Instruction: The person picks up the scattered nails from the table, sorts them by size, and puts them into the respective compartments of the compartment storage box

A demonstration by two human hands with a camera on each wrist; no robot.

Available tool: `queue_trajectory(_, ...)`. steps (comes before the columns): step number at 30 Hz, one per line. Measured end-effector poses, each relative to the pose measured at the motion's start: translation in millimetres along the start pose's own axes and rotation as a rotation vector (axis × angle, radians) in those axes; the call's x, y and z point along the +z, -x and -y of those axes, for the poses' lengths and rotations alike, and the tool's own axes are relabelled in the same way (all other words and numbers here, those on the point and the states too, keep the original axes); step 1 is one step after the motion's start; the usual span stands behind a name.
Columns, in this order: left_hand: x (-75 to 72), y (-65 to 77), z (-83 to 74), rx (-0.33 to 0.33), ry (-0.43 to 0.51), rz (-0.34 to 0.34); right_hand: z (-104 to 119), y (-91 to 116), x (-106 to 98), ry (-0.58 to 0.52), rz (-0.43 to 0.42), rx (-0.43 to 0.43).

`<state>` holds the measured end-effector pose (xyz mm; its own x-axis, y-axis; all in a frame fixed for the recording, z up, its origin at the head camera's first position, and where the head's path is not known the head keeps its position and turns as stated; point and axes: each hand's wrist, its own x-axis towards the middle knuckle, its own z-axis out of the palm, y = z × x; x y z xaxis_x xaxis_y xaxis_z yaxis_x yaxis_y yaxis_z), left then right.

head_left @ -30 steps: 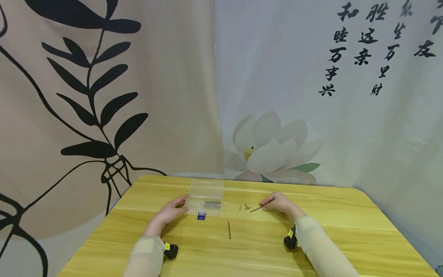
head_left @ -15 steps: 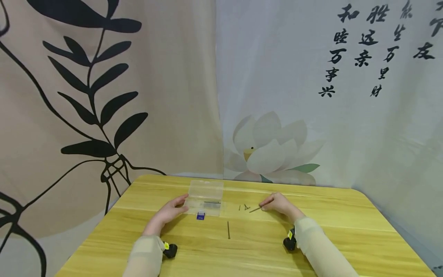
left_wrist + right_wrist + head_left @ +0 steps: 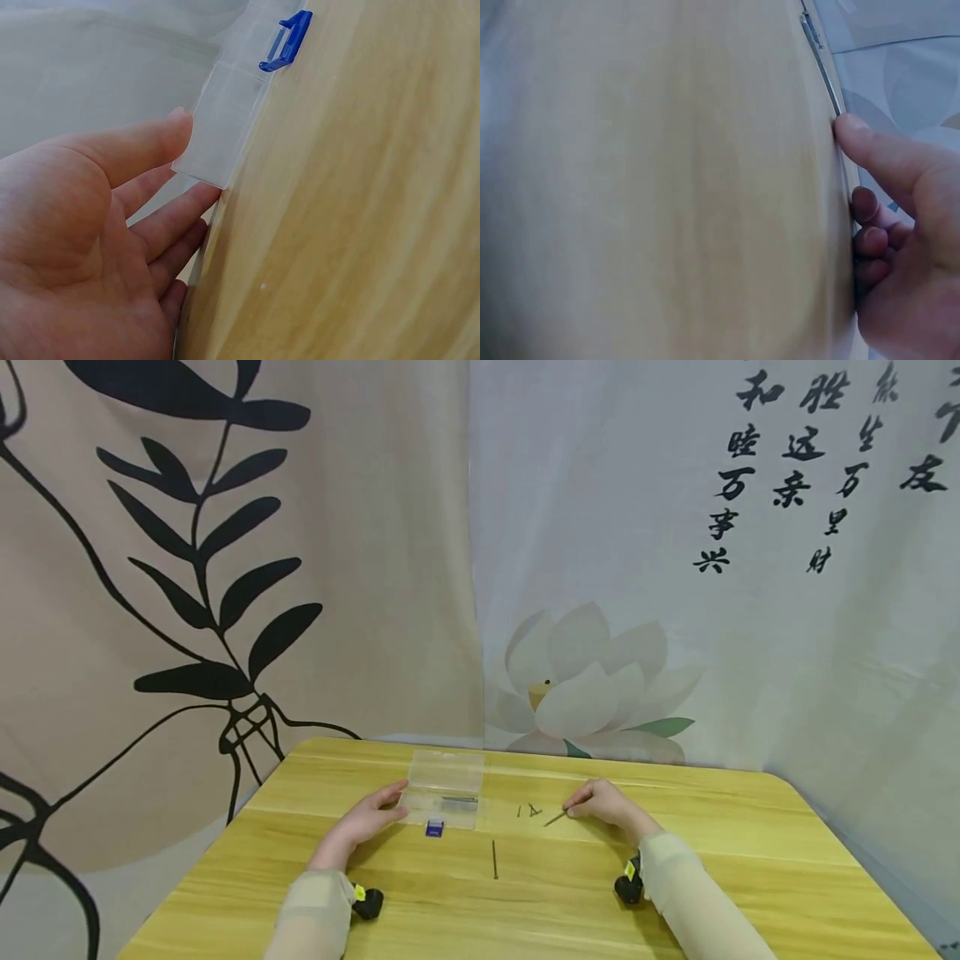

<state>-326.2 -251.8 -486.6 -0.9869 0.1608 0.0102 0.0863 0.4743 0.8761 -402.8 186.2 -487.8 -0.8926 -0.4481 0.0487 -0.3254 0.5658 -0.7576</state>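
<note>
In the head view, my left hand [image 3: 369, 818] rests against the left end of a clear plastic box [image 3: 420, 803], its fingers nearly straight. The box's lid [image 3: 447, 770] stands open, and a blue latch [image 3: 434, 828] sits on its front edge. A few thin dark nails [image 3: 459, 799] lie inside. My right hand [image 3: 606, 803] pinches a long thin nail [image 3: 555, 818] between thumb and fingers, its free end pointing left, low over the table. In the right wrist view, the thumb presses on this nail [image 3: 823, 71]; the other fingers are curled.
Several small nails [image 3: 534, 811] lie on the wooden table [image 3: 450, 918] between the box and my right hand. Another long nail [image 3: 495, 859] lies nearer, in front of the box. A printed curtain [image 3: 390, 568] hangs behind the table's far edge.
The free end of the nail in my right hand has swung slightly nearer and down. The left hand and the box stay in place.
</note>
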Motion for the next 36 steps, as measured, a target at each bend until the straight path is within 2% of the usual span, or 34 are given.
queue_trajectory(7, 3.2, 3.6, 3.4, -0.011, 0.005, -0.008, -2.0, 6.1, -0.5, -0.018, 0.044, 0.023)
queue_trajectory(10, 3.7, 2.9, 4.1, -0.009, 0.003, -0.007, -2.2, 8.0, -0.1, -0.015, 0.038, 0.044)
queue_trajectory(14, 2.3, 0.7, 3.4, 0.005, -0.002, -0.011, -2.9, 6.8, -0.3, -0.027, 0.028, 0.061)
queue_trajectory(22, -0.7, -1.2, 2.9, -0.003, -0.007, -0.003, -1.4, 3.4, -3.7, -0.091, 0.069, 0.107)
queue_trajectory(30, 0.4, 0.0, -1.1, -0.001, -0.002, 0.000, 4.7, -4.5, -20.8, -0.261, 0.076, 0.161)
queue_trajectory(36, 1.2, -0.6, 1.4, -0.011, 0.007, -0.004, 9.6, -13.2, -32.8, -0.356, 0.054, 0.122)
